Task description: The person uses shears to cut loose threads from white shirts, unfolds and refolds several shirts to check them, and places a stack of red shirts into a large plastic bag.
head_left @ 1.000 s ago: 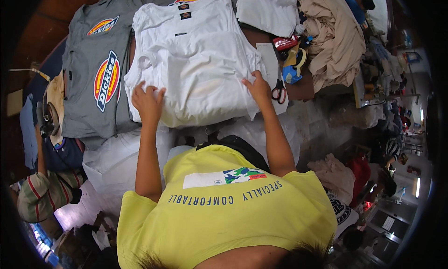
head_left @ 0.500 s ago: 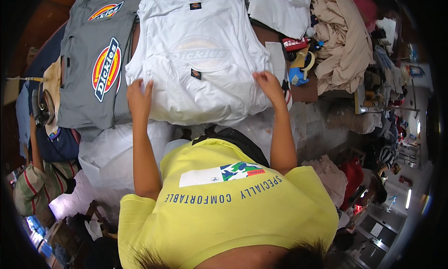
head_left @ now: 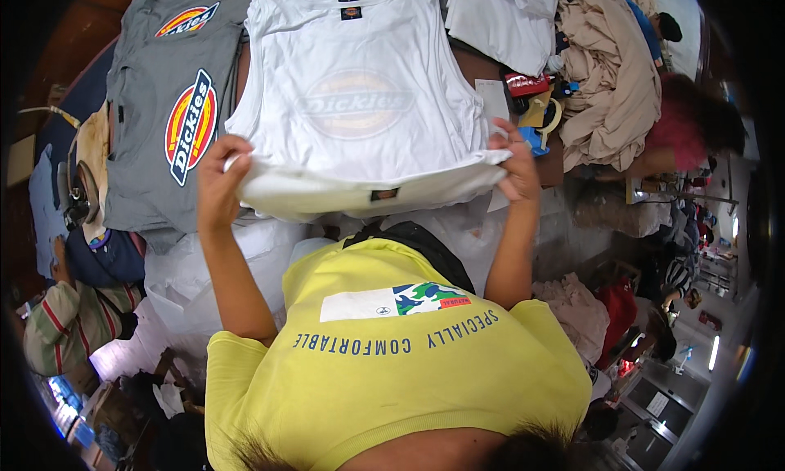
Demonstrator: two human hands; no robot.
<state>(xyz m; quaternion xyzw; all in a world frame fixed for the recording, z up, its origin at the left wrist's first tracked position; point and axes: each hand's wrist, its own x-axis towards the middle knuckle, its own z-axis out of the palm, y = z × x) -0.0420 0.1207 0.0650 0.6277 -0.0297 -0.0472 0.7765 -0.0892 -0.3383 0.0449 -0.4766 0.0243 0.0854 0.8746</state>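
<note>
Both my hands hold a white shirt [head_left: 327, 195] by its two sides, at the front edge of the table. Its edge is lifted in a taut band between them, and a small black label shows near the middle. My left hand [head_left: 221, 181] has its fingers closed on one side of the cloth. At the other side my right hand [head_left: 520, 167] pinches the cloth, some fingers raised. Beyond the band a white sleeveless shirt [head_left: 364, 58] lies flat, neck away from me, with a faint oval print showing through and black labels at the neck.
Grey shirts [head_left: 135, 144] with a bright oval print lie at left, beside an iron [head_left: 88, 185] and a person in a striped top [head_left: 74, 328]. At right are folded white cloth [head_left: 503, 21], tape [head_left: 553, 119], heaped beige fabric [head_left: 609, 87] and a person in a red top [head_left: 683, 123].
The shirt edge under my hands has come up off the pile and nearer to me, uncovering the print below. My hands have spread apart. The person in red has moved further into view.
</note>
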